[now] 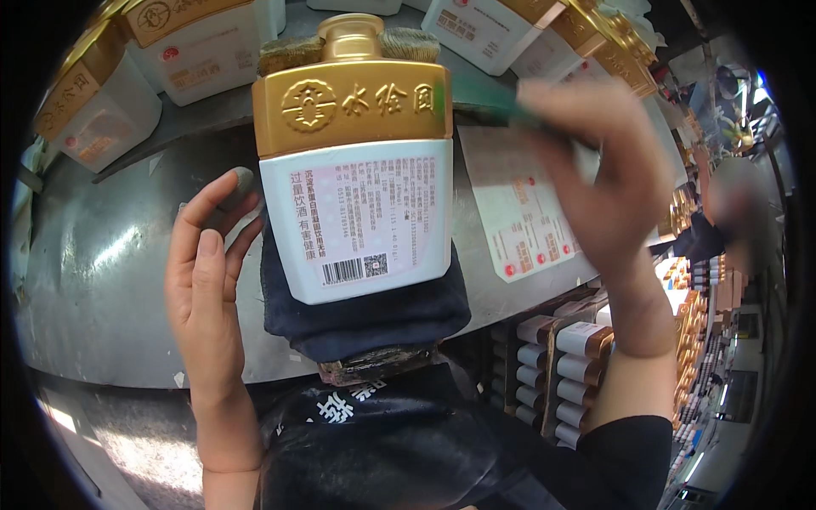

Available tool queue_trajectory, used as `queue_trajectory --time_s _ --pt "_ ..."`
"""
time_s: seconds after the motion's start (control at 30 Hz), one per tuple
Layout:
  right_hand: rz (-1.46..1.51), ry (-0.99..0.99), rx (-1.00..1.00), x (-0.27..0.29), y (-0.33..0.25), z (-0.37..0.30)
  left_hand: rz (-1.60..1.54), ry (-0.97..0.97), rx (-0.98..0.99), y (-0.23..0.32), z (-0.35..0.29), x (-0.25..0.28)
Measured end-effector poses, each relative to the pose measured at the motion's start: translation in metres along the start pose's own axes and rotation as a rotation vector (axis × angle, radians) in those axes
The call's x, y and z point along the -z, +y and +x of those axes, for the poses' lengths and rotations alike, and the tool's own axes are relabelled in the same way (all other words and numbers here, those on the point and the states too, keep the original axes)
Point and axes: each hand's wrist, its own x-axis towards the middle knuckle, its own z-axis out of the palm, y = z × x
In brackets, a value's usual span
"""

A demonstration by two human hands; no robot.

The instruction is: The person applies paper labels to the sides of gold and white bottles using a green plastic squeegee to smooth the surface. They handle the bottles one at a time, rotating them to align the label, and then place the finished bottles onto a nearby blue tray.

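A white bottle [365,221] with a gold shoulder and neck lies front up on a dark cloth pad [374,319], its neck pointing away from me. A pale printed label with a barcode covers its white face. My left hand [208,289] is just left of the bottle, apart from it, fingers spread and slightly bent. One of its fingertips wears a grey cover. To the right, my right hand [599,161] is raised above a sheet of labels [510,200] and smeared by motion. Its fingers curl around a blurred green thing [503,109] whose kind I cannot make out.
More gold-and-white bottles [204,55] stand along the far side of the grey metal table [110,314]. Brush-like blocks [408,44] flank the bottle's neck. At the lower right are stacked rows of bottles [582,340]. Farther right, a blurred person [718,229] is nearby.
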Motion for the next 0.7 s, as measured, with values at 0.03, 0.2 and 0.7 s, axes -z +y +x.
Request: queue_trajectory --time_s 0.03,0.2,0.7 --pt "-0.048 -0.018 0.056 0.003 -0.004 -0.007 0.006 -0.01 -0.006 0.0 0.0 0.001" --pt "0.158 0.051 0.139 -0.005 -0.014 0.021 -0.008 -0.038 0.01 0.005 -0.004 0.003" --pt "0.765 -0.161 -0.511 0.029 0.048 0.124 0.637 -0.341 -0.156 -0.004 -0.006 0.004"
